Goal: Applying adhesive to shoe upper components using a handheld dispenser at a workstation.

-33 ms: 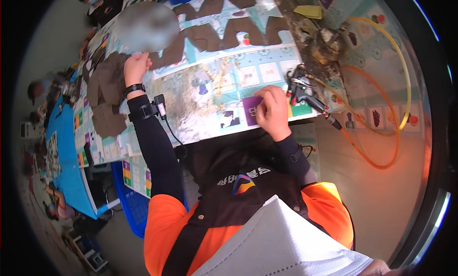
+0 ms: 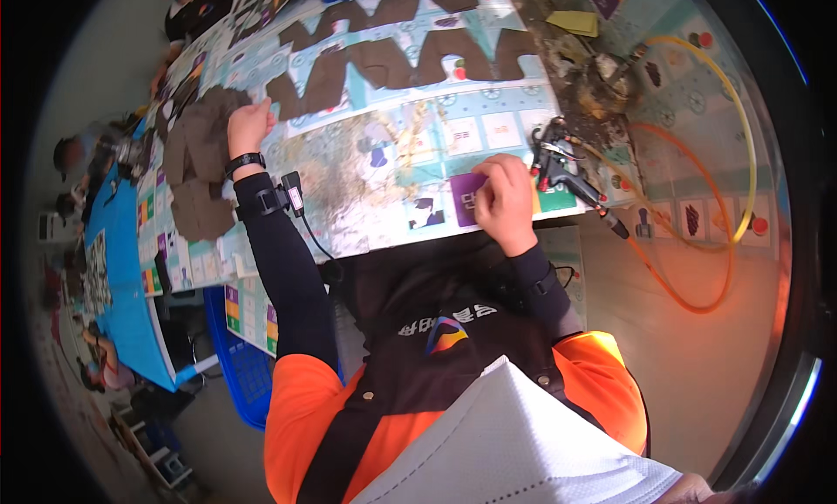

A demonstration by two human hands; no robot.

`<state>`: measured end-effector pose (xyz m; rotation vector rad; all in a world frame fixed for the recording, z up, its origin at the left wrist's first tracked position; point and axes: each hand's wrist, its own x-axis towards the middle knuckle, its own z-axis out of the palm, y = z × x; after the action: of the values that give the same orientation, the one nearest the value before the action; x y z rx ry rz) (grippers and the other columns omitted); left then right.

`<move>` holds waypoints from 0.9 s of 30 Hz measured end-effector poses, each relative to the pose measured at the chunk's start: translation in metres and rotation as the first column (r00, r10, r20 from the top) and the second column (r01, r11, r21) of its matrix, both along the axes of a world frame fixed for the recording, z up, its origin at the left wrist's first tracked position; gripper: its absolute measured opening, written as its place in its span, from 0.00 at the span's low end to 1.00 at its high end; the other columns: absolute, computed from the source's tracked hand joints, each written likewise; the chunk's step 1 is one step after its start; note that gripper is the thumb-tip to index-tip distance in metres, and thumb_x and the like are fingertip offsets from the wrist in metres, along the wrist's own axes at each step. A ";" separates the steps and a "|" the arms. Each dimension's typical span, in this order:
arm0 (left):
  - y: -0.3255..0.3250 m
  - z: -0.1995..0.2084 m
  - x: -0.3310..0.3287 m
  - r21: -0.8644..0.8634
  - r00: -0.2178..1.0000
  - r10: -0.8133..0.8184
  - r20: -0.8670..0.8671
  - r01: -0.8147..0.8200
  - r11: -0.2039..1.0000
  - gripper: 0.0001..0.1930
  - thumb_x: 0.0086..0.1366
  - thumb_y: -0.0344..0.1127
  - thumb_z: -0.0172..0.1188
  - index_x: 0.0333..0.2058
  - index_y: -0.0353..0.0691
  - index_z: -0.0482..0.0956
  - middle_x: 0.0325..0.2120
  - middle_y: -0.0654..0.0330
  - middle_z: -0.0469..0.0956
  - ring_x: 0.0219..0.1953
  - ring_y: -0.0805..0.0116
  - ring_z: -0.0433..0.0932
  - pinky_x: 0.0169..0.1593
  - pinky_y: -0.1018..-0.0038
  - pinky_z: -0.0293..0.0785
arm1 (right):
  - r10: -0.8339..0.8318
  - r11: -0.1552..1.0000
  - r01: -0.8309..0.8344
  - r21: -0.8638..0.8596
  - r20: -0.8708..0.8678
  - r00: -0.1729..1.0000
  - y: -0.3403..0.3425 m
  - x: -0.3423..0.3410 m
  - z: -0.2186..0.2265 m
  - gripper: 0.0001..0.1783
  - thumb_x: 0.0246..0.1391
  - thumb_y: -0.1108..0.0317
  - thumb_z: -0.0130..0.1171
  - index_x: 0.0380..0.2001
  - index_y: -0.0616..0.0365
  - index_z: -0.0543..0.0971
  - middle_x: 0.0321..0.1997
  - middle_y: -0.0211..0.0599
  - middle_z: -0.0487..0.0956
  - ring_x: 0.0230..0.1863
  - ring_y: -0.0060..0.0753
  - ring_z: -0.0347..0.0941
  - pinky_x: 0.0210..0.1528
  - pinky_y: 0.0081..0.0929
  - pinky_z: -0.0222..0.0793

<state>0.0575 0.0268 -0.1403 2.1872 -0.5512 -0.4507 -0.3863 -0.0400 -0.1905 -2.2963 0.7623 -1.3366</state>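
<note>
Flat brown zigzag cutouts (image 2: 392,59) on printed sheet (image 2: 384,168). Left hand (image 2: 248,125) fisted on brown pc (image 2: 196,146); right hand (image 2: 504,199) curled, pressing purple card (image 2: 464,197).

**Both arms out, hands closed**

The left hand (image 2: 248,125) is stretched far forward on a nearly straight arm in a black sleeve, fingers curled into a loose fist, a black band on the wrist. The right hand (image 2: 504,199) sits nearer the orange-sleeved torso, elbow bent, fingers bunched and pressed downward, knuckles uppermost.
</note>
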 end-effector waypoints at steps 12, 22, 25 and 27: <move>0.032 -0.053 0.026 0.231 0.986 0.027 0.165 -0.065 0.971 0.19 0.58 0.45 0.63 0.21 0.30 0.79 0.18 0.56 0.79 0.20 0.66 0.79 0.26 0.73 0.73 | -0.040 0.999 0.041 0.017 -0.037 0.999 0.013 0.007 0.001 0.14 0.34 0.85 0.52 0.29 0.59 0.75 0.32 0.40 0.74 0.37 0.45 0.69 0.40 0.37 0.64; 0.007 -0.032 -0.031 0.420 0.947 -0.155 0.283 0.023 0.907 0.24 0.50 0.48 0.67 0.36 0.30 0.83 0.41 0.40 0.79 0.45 0.45 0.79 0.50 0.63 0.74 | -0.024 0.999 0.022 -0.030 -0.084 0.996 0.014 0.008 0.001 0.13 0.34 0.84 0.52 0.28 0.59 0.75 0.30 0.38 0.74 0.36 0.44 0.70 0.40 0.37 0.64; 0.010 -0.026 -0.025 0.376 0.947 -0.162 0.277 0.048 0.925 0.23 0.47 0.49 0.69 0.31 0.32 0.84 0.35 0.42 0.81 0.44 0.51 0.80 0.46 0.63 0.75 | -0.020 1.000 0.018 -0.020 -0.083 0.996 0.014 0.008 0.001 0.13 0.34 0.84 0.52 0.28 0.59 0.74 0.30 0.38 0.74 0.36 0.44 0.70 0.40 0.37 0.64; 0.013 -0.023 -0.017 0.328 0.990 -0.082 -0.114 0.116 0.938 0.17 0.54 0.42 0.68 0.31 0.31 0.81 0.30 0.47 0.81 0.42 0.59 0.82 0.40 0.69 0.78 | -0.046 0.999 0.045 -0.008 -0.061 0.997 0.014 0.008 0.000 0.13 0.34 0.83 0.52 0.27 0.59 0.75 0.30 0.38 0.74 0.36 0.44 0.70 0.40 0.37 0.64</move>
<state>0.0408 0.0402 -0.1633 2.4491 -0.5652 -0.7499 -0.3784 -0.0262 -0.1905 -2.3480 0.8356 -1.2958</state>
